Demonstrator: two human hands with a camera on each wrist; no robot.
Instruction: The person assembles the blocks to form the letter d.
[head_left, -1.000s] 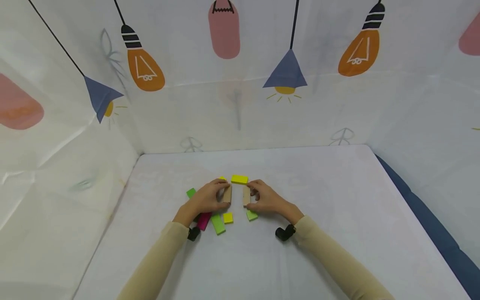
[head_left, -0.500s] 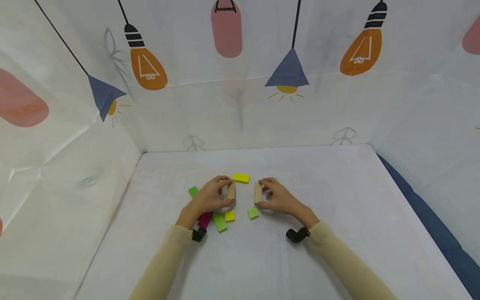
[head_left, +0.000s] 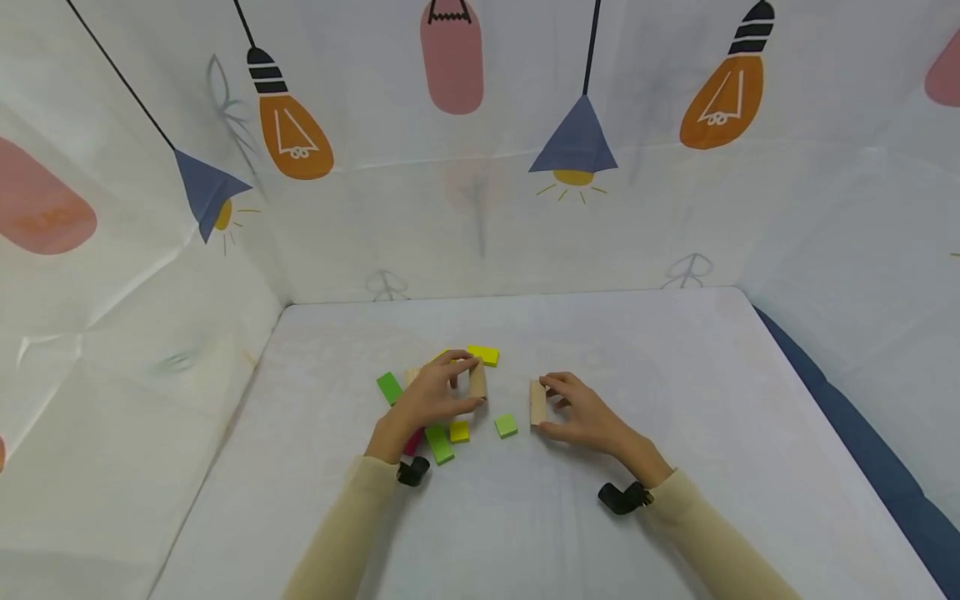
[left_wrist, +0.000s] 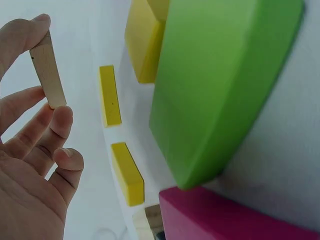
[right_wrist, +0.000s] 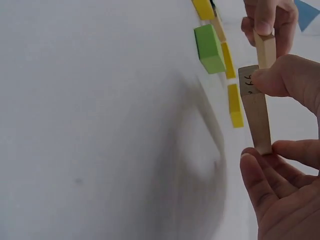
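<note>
Head view: two hands are working over a white table [head_left: 675,400], each pinching a plain wooden block stood on end
Left hand: the left hand [head_left: 420,400] is pinching the left wooden block [head_left: 477,382] between thumb and forefinger, the other fingers loosely curled beside it
Right hand: the right hand [head_left: 588,412] is pinching the right wooden block [head_left: 537,402] by its two ends, thumb nearer the person, fingertips on the far end
Where the blocks are: both are standing on the table near its middle, apart from each other, with a small green square block [head_left: 506,425] lying between and a little nearer the person
Right wrist view: the right block [right_wrist: 256,112] is showing handwritten marks near the thumb; the left block [right_wrist: 265,49] is standing just beyond it
Doing it well: judging by the narrow footing, keeping each block upright and the pinch light should stop it tipping
Pose: both forearms in beige sleeves [head_left: 705,542] are reaching in low, wrists near the table, palms turned towards each other
Around the left hand: a yellow block [head_left: 483,355], a long green block [head_left: 438,443], a small yellow block [head_left: 459,432] and a magenta block [head_left: 412,441] are lying close by
</note>
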